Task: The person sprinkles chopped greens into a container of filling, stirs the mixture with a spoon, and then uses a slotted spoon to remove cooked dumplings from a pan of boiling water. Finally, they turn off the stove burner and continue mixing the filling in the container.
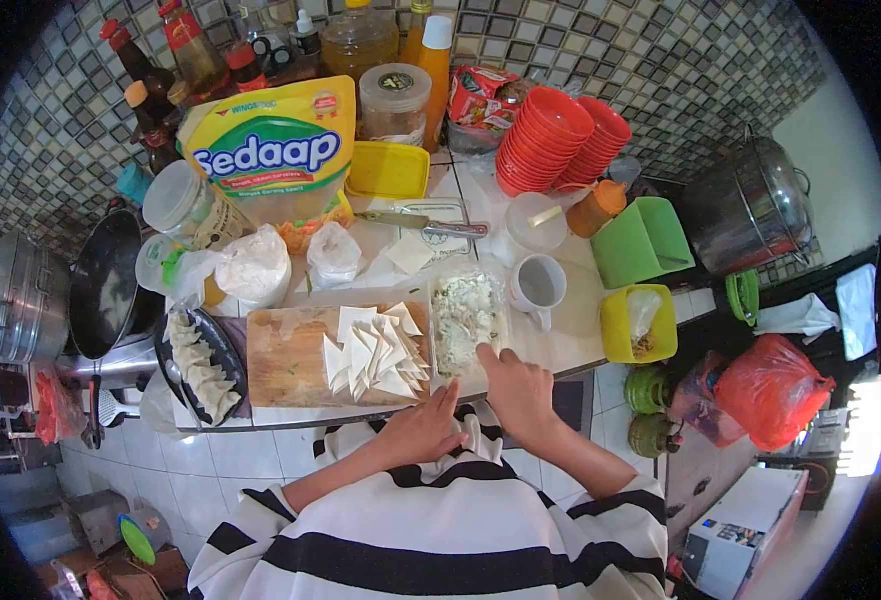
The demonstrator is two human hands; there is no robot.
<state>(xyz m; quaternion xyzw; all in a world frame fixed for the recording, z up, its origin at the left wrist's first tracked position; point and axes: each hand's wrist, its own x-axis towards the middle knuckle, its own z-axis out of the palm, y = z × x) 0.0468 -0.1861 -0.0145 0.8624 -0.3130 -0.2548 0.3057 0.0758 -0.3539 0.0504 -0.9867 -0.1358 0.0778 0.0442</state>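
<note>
A clear plastic container (469, 330) of pale, green-flecked filling (466, 308) lies near the counter's front edge. My right hand (517, 392) is at its near right corner, fingers curled and the index finger reaching to the filling; anything inside the grip is hidden. My left hand (419, 432) is just below the container's near left corner, fingers stretched out and thumb apart, holding nothing visible. Left of the container, a wooden cutting board (286, 365) bears a loose pile of white dough wrappers (373, 352). Folded dumplings (201, 372) line a dark plate (174, 372) further left.
A white mug (539, 285) stands right of the container. Behind lie a knife (421, 222), a Sedaap pouch (266, 150) and a bag of white powder (253, 265). Red bowls (544, 140) are stacked at the back; green (641, 245) and yellow (640, 325) bins stand right. A wok (111, 290) sits left.
</note>
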